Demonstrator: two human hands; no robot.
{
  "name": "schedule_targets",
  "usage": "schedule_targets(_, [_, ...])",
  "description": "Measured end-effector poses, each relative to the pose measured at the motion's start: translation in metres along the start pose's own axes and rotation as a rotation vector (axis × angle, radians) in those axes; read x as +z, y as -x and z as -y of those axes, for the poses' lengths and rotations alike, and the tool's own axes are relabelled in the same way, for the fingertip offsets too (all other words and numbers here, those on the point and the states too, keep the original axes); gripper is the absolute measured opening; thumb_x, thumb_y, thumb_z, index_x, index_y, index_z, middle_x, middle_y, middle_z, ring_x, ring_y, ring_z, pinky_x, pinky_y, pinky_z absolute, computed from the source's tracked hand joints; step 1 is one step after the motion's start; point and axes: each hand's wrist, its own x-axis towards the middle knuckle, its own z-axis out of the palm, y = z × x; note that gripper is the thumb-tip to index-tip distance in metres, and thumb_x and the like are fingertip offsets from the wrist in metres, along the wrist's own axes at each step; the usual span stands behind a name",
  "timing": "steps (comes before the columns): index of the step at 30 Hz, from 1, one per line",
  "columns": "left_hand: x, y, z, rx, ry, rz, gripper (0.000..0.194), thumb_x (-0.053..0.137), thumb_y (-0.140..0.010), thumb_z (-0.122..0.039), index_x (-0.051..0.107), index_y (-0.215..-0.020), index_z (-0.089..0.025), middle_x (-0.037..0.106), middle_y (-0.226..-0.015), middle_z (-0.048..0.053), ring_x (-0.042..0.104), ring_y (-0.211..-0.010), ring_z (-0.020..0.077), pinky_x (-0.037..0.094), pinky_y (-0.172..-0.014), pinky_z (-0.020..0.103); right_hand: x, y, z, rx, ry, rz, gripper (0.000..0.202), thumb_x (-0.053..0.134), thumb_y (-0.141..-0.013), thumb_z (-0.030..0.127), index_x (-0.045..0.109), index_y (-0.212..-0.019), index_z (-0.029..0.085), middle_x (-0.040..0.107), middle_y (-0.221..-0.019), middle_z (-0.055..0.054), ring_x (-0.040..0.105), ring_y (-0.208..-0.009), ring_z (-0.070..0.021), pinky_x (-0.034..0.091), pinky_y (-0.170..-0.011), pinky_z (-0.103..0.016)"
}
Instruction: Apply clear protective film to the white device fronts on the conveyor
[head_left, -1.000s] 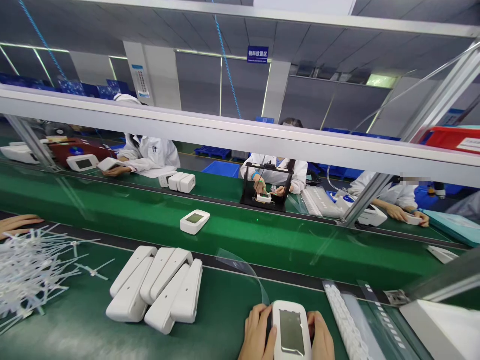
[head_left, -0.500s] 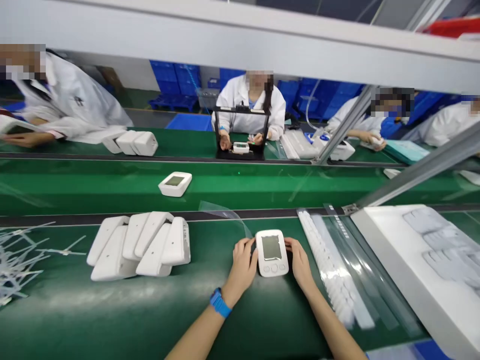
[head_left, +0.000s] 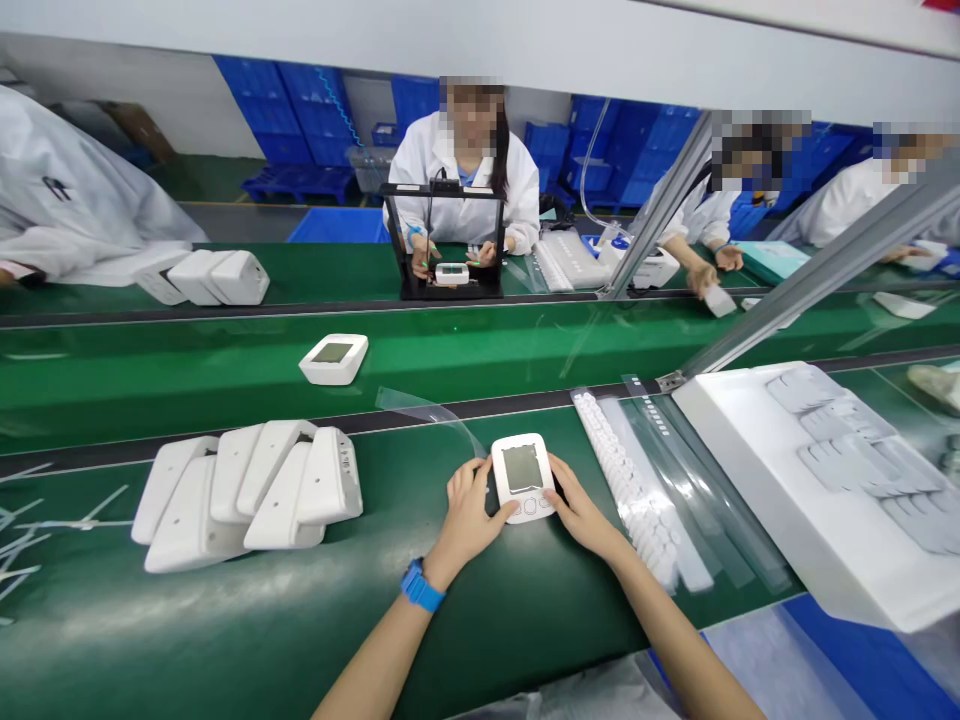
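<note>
A white blood pressure monitor (head_left: 523, 470) with a grey screen and round buttons faces up on the green bench, between my hands. My left hand (head_left: 470, 515) grips its left side, thumb at the lower left corner. On the other side my right hand (head_left: 581, 508) grips it, with the thumb on the front near the lower right corner. Both hands are closed about the casing; the fingertips behind it are hidden. A clear plastic strip (head_left: 427, 412) curls up behind my left hand. Just right of my right hand lies a strip of round white stickers (head_left: 626, 480).
Several white casings (head_left: 247, 495) lean together at left, beside loose white strips (head_left: 82, 523). At right stands a white foam tray (head_left: 720, 420) with grey pieces. Another monitor (head_left: 334, 358) sits on the green conveyor (head_left: 450, 350). Co-workers in white coats sit beyond, one behind a black frame (head_left: 450, 188).
Both my thumbs have come onto the monitor's lower front, where before my hands were at its sides. The view has shifted. A co-worker at right now reaches toward the conveyor with a white piece.
</note>
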Motion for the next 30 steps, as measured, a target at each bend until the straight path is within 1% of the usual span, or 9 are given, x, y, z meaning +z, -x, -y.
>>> schedule_targets(4, [-0.002, 0.000, -0.002, -0.004, -0.004, -0.005, 0.056, 0.056, -0.091, -0.042, 0.043, -0.141, -0.022, 0.050, -0.128, 0.013, 0.046, -0.123, 0.0318, 0.035, -0.106, 0.051, 0.003, -0.001, 0.000, 0.018, 0.019, -0.043, 0.050, 0.035, -0.102, 0.045, 0.036, -0.150, 0.031, 0.040, -0.153, -0.007, 0.035, -0.143, -0.0249, 0.028, -0.120, -0.047])
schedule_targets(9, [0.002, 0.002, -0.007, -0.011, 0.000, -0.018, 0.067, 0.064, -0.085, -0.045, 0.041, -0.142, -0.019, 0.048, -0.130, 0.015, 0.043, -0.125, 0.0339, 0.031, -0.108, 0.053, 0.017, 0.001, -0.005, -0.024, 0.150, -0.101, 0.055, 0.035, -0.102, 0.040, 0.024, -0.155, 0.028, 0.036, -0.155, -0.010, 0.033, -0.143, -0.0261, 0.028, -0.120, -0.050])
schedule_targets(13, [0.002, 0.002, -0.006, -0.005, 0.031, -0.025, 0.067, 0.067, -0.082, -0.044, 0.044, -0.141, -0.021, 0.049, -0.130, 0.014, 0.044, -0.125, 0.0344, 0.032, -0.108, 0.053, 0.018, 0.002, -0.008, -0.024, 0.131, -0.108, 0.055, 0.037, -0.101, 0.043, 0.030, -0.152, 0.024, 0.038, -0.154, -0.012, 0.034, -0.143, -0.0262, 0.028, -0.120, -0.050])
schedule_targets(19, [-0.004, 0.004, -0.004, 0.030, 0.122, -0.068, 0.060, 0.065, -0.084, -0.040, 0.047, -0.139, -0.023, 0.051, -0.128, 0.013, 0.048, -0.123, 0.0323, 0.037, -0.107, 0.054, 0.019, 0.001, 0.009, 0.136, -0.171, -0.193, 0.058, 0.038, -0.097, 0.059, 0.044, -0.147, 0.029, 0.043, -0.154, -0.007, 0.036, -0.144, -0.0279, 0.027, -0.119, -0.054])
schedule_targets(21, [-0.006, 0.004, -0.003, 0.036, 0.165, -0.088, 0.055, 0.061, -0.088, -0.039, 0.047, -0.139, -0.023, 0.050, -0.131, 0.013, 0.048, -0.125, 0.0308, 0.039, -0.107, 0.053, 0.019, 0.000, 0.021, 0.157, -0.310, -0.196, 0.059, 0.044, -0.095, 0.060, 0.043, -0.148, 0.033, 0.039, -0.157, -0.004, 0.037, -0.144, -0.0278, 0.034, -0.116, -0.054])
schedule_targets(23, [-0.007, 0.004, -0.001, 0.038, 0.209, -0.112, 0.051, 0.056, -0.091, -0.039, 0.046, -0.139, -0.024, 0.049, -0.134, 0.013, 0.048, -0.127, 0.0294, 0.041, -0.108, 0.051, 0.015, -0.004, 0.032, 0.192, -0.437, -0.155, 0.061, 0.052, -0.091, 0.060, 0.043, -0.147, 0.036, 0.040, -0.156, -0.003, 0.046, -0.138, -0.0301, 0.046, -0.107, -0.053])
schedule_targets(25, [-0.008, 0.004, 0.001, 0.038, 0.244, -0.139, 0.047, 0.050, -0.095, -0.039, 0.045, -0.139, -0.023, 0.048, -0.135, 0.014, 0.047, -0.130, 0.0281, 0.041, -0.110, 0.049, 0.004, -0.015, 0.040, 0.268, -0.559, -0.100, 0.063, 0.056, -0.089, 0.059, 0.045, -0.146, 0.035, 0.050, -0.149, -0.007, 0.061, -0.122, -0.0317, 0.056, -0.092, -0.052])
schedule_targets(27, [-0.009, 0.003, 0.002, 0.018, 0.282, -0.170, 0.042, 0.042, -0.099, -0.037, 0.047, -0.138, -0.024, 0.049, -0.134, 0.013, 0.047, -0.130, 0.0266, 0.040, -0.110, 0.047, -0.014, -0.037, 0.044, 0.324, -0.642, -0.096, 0.061, 0.059, -0.088, 0.056, 0.050, -0.142, 0.030, 0.063, -0.135, -0.010, 0.070, -0.105, -0.0303, 0.059, -0.082, -0.049])
schedule_targets(30, [-0.009, 0.000, 0.004, -0.020, 0.377, -0.204, 0.034, 0.037, -0.101, -0.036, 0.058, -0.125, -0.025, 0.056, -0.123, 0.012, 0.054, -0.122, 0.0250, 0.044, -0.106, 0.045, -0.050, -0.098, 0.046, 0.322, -0.546, -0.263, 0.049, 0.061, -0.088, 0.049, 0.061, -0.129, 0.022, 0.073, -0.116, -0.012, 0.073, -0.094, -0.0286, 0.060, -0.075, -0.043])
